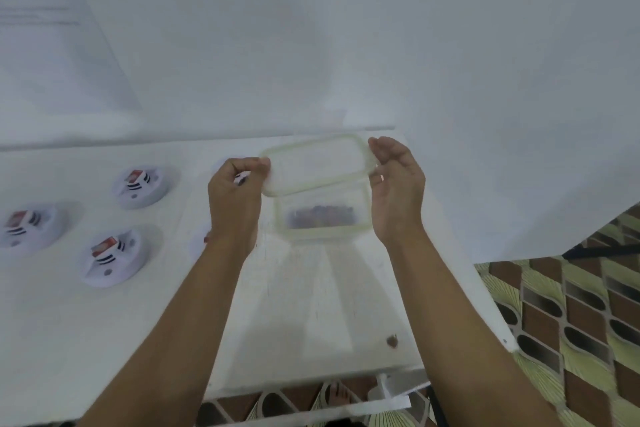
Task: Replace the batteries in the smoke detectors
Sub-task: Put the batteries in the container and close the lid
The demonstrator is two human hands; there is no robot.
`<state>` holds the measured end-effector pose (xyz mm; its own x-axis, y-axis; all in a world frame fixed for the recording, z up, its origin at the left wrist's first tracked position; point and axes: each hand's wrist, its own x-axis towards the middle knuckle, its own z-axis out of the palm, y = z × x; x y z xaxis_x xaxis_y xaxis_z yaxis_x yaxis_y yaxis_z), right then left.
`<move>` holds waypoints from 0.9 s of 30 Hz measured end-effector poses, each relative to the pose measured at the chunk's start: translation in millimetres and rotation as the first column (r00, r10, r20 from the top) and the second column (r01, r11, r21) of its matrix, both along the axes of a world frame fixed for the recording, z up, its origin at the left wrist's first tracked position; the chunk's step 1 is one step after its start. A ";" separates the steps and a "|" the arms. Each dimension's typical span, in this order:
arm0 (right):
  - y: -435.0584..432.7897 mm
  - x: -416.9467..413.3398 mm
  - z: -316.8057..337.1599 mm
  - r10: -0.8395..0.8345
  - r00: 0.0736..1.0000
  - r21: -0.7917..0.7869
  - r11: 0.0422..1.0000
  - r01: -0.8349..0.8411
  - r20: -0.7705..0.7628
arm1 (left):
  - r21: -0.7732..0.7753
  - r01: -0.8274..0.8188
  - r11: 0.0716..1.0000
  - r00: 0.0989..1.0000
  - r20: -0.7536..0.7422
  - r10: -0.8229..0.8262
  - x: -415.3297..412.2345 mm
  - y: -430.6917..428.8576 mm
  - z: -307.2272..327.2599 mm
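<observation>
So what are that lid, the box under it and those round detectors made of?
The lid looks like translucent, frosted plastic: it is pale and cloudy, with a greenish strip round its rim, perhaps a rubbery seal. The container below looks like the same cloudy plastic, with a greenish rim too. The smoke detectors seem to be white moulded plastic, fairly matte, though blur leaves the finish uncertain.

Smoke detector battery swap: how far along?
Done: three smoke detectors lie opened on the table, a battery showing in each. In hand: left hand and right hand hold the lid above the clear container of blurred dark items. To do: the swaps themselves, seemingly all.
</observation>
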<state>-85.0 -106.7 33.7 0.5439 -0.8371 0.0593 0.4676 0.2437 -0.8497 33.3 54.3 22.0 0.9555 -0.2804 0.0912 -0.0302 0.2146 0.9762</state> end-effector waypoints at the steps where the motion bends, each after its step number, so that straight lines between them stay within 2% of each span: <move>1: -8.2 8.4 0.0 0.032 0.999 0.050 0.998 -0.034 0.034 | 0.044 -0.044 0.998 0.999 0.017 0.043 6.5 -7.5 -2.0; 3: -26.6 27.1 -2.2 0.054 0.998 0.080 0.995 -0.056 0.024 | 0.078 -0.082 0.994 0.997 0.012 0.082 20.9 -25.4 -4.9; 9: -94.3 80.5 -17.7 0.030 0.966 -0.001 1.000 -0.031 -0.257 | 0.098 -0.163 0.982 0.987 0.027 0.161 71.8 -78.6 -5.5; 12: -119.0 95.8 -20.9 0.022 0.922 -0.060 0.997 -0.049 -0.387 | 0.206 -0.175 0.963 0.984 0.054 0.168 97.8 -102.6 -10.7; 17: -144.7 110.6 -33.7 -0.092 0.788 -0.273 0.957 -0.100 -0.609 | 0.435 -0.208 0.876 0.978 0.105 0.180 119.2 -125.3 -19.6; 22: -154.4 122.2 -44.6 -0.098 0.735 -0.334 0.925 -0.182 -0.671 | 0.537 -0.193 0.821 0.981 0.118 0.154 125.8 -136.2 -29.7; 27: -167.0 127.7 -51.7 0.032 0.714 -0.202 0.949 -0.241 -0.699 | 0.505 -0.099 0.857 0.995 0.063 0.077 133.6 -140.4 -37.5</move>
